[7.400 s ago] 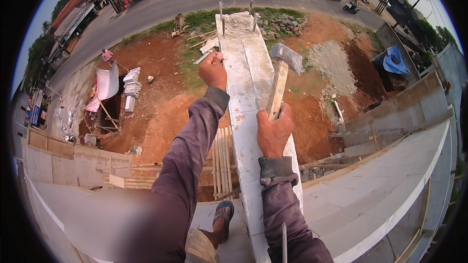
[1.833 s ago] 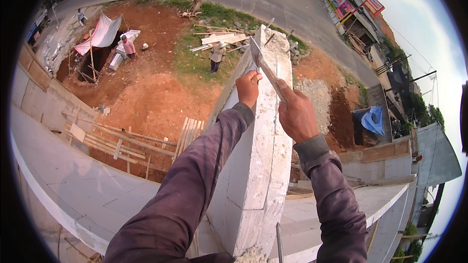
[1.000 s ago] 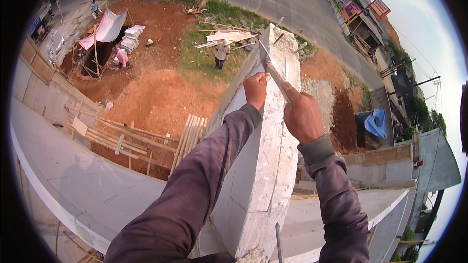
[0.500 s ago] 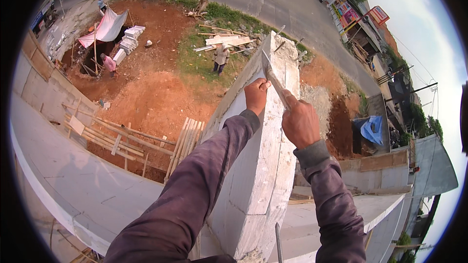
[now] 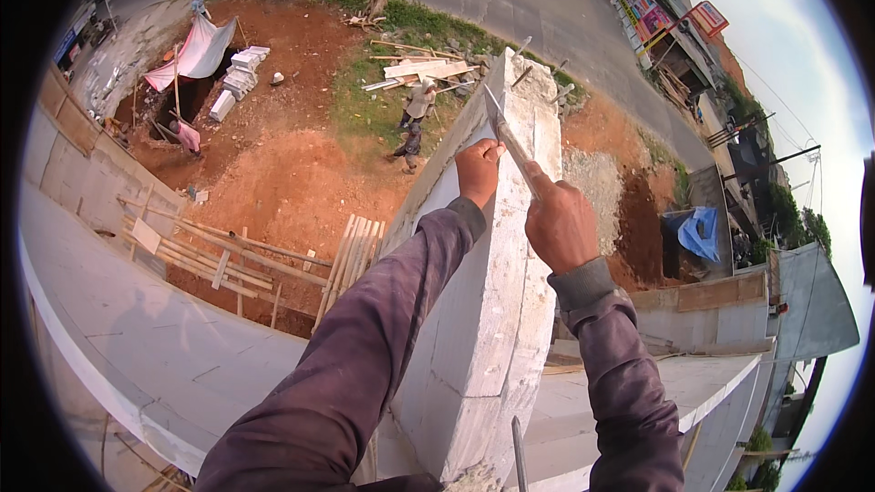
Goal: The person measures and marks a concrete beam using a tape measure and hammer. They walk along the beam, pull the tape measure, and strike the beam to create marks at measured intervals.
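My right hand [image 5: 562, 226] is wrapped around the wooden handle of a tool with a pointed metal end [image 5: 512, 146]. The tool slants up and left over the top of a narrow white block wall [image 5: 510, 310], its point toward the far end. My left hand [image 5: 477, 173] is closed at the left edge of the wall, thumb and fingertips pressed together close beside the tool. Whatever sits in that pinch, if anything, is too small to make out.
Metal rods [image 5: 519, 452] stick up from the wall's near and far ends. Bamboo poles [image 5: 351, 260] lean below on the left. People [image 5: 417, 105] stand on the red earth near planks [image 5: 428, 70]. A blue tarp [image 5: 697, 237] hangs at the right; a road runs beyond.
The tool's pointed end has shifted slightly up and left; both hands stay nearly in place. Below, the people have moved, and a dark-clothed person now shows beside the one near the planks.
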Demonstrator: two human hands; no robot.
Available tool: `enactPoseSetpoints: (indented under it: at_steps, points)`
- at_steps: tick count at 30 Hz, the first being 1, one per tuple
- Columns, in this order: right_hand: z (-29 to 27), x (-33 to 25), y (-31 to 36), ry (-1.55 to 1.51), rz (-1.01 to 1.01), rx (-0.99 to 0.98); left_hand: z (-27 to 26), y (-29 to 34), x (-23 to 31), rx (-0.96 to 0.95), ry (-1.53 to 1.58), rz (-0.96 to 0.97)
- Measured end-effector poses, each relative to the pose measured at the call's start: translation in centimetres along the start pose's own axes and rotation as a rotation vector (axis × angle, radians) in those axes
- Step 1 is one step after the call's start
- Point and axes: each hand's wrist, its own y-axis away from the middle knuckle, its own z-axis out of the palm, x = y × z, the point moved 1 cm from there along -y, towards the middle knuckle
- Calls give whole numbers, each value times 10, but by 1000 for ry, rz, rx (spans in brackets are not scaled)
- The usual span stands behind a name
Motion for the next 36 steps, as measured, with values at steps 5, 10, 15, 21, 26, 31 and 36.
enactPoseSetpoints:
  at_steps: [5,10,15,21,26,31,36]
  points:
    - [-3,-2,-2,-82,-2,89,-1,-1,1,3,-4,-16]
    - [3,3,-1,-43,-21,70,0,2,0,40,42,59]
    - [7,4,8,-45,14,65,0,1,-5,-15,17,-27]
    - [13,7,11,-95,27,76,2,0,-7,27,-12,42]
    - [35,19,25,-291,139,120,2,-1,-18,-54,-85,-63]
    - [80,36,70,-691,447,223,1,-6,-32,-50,223,-127]
    - [102,46,112,-451,454,223,0,-1,-31,-156,-203,-83]
